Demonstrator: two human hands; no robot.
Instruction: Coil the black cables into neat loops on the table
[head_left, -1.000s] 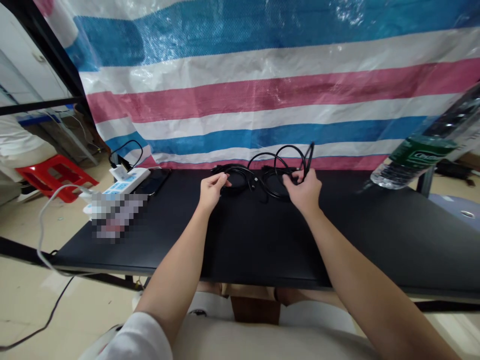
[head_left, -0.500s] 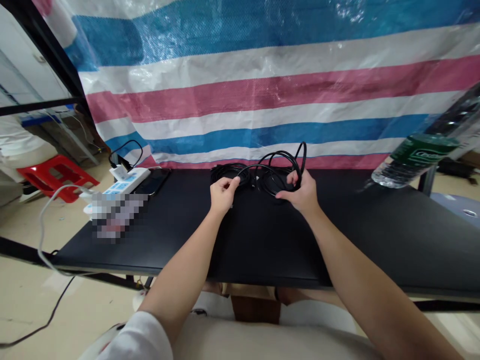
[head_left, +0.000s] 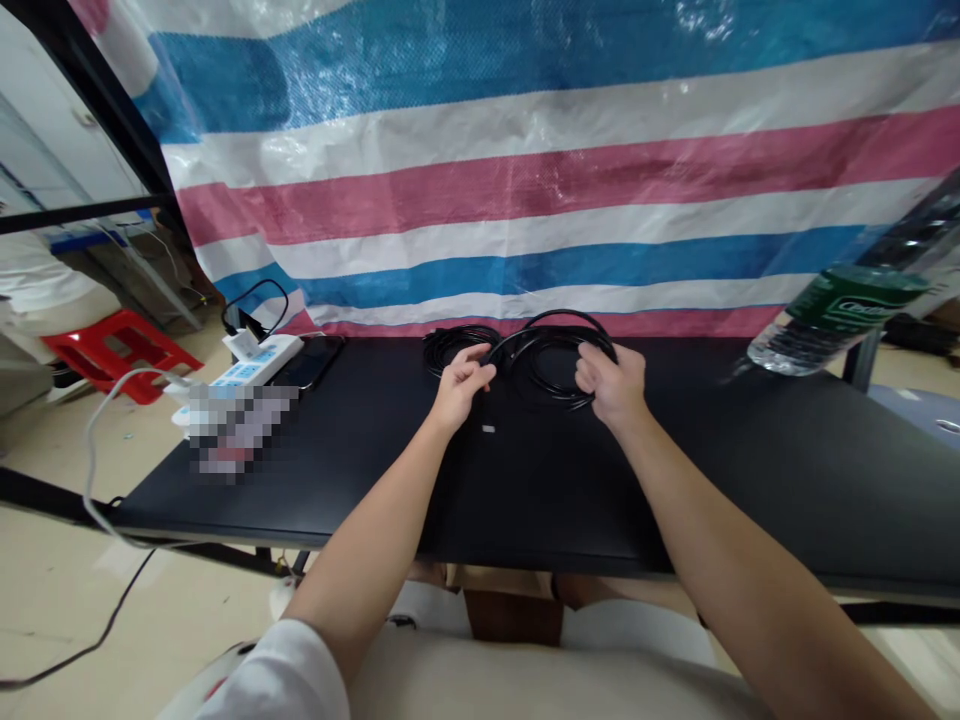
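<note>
Loops of black cable (head_left: pixel 551 360) hang from my right hand (head_left: pixel 616 382), whose fingers are wrapped round the coil. My left hand (head_left: pixel 463 388) pinches the same cable at the left side of the loops, thumb against fingers. Behind my left hand, another coiled black cable (head_left: pixel 450 340) lies on the black table (head_left: pixel 540 500). A small whitish piece (head_left: pixel 488 429) rests on the tabletop just below my left hand; it is too small to name.
On the left stand a white power strip (head_left: pixel 259 360) with plugs and a dark phone (head_left: pixel 319 360). A large water bottle with a green label (head_left: pixel 847 300) leans at the right. A striped plastic sheet (head_left: pixel 510 180) hangs behind the table. A red stool (head_left: pixel 124 350) is off to the left.
My right hand has closed round the loops, which are gathered lower and tighter. My left hand has shifted slightly right along the cable, and the small whitish piece has come into view.
</note>
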